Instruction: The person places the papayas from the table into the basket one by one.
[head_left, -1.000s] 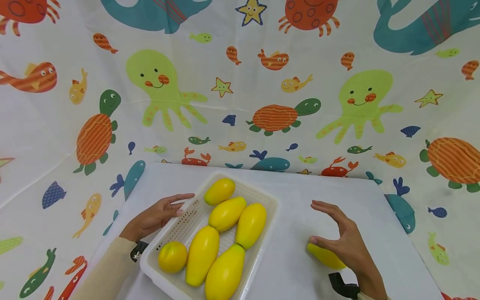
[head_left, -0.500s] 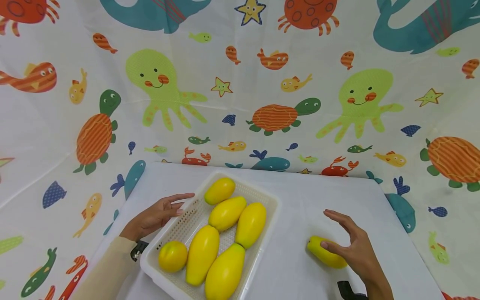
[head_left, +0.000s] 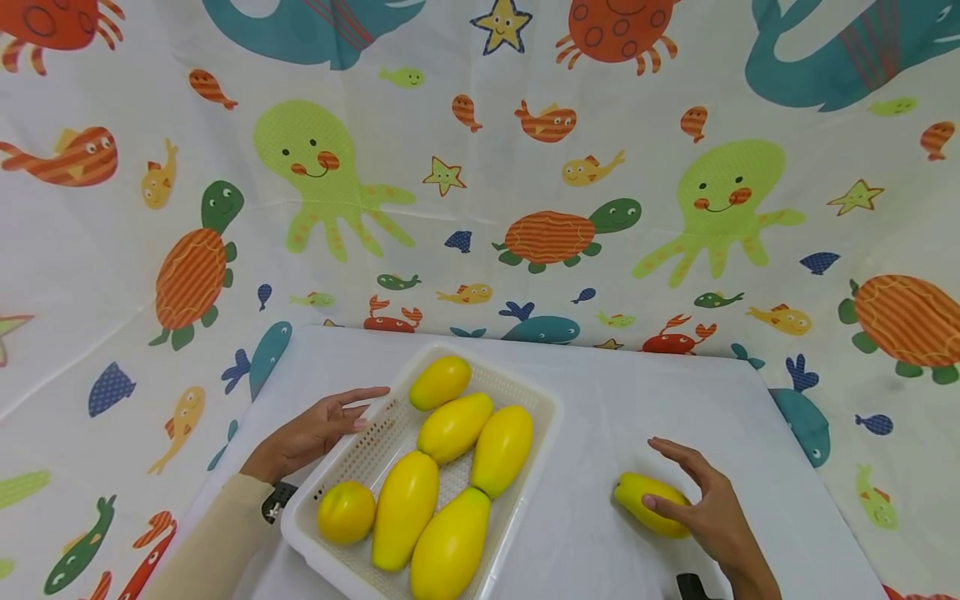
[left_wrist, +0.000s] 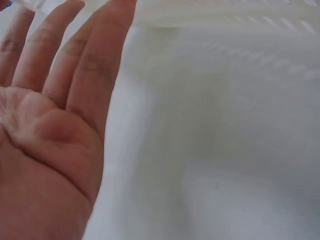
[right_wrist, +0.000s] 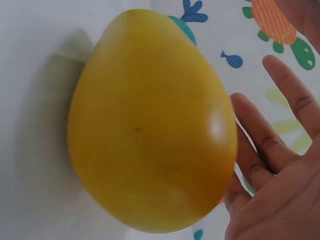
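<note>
A yellow papaya (head_left: 634, 493) with a greenish narrow end lies on the white table. Over its near side is my right hand (head_left: 712, 512), thumb apart from the arched fingers and overlapping the fruit. The right wrist view shows the blunt end of that papaya (right_wrist: 150, 125) large, with straight fingers (right_wrist: 285, 87) along its side. My left hand (head_left: 318, 429) rests at the left rim of a white plastic basket (head_left: 354, 457), fingers extended. In the left wrist view, the fingers (left_wrist: 92, 70) reach up to the basket's side. Several yellow papayas (head_left: 455, 427) lie in the basket.
The white table (head_left: 577, 533) extends between the basket and the single papaya. Behind and around it hangs a white cloth (head_left: 510, 133) printed with sea animals. A dark strap (head_left: 277, 502) circles the left wrist.
My right hand has drawn back toward the near right and lowered around the papaya, uncovering its greenish end. The left hand and the basket have stayed in place.
</note>
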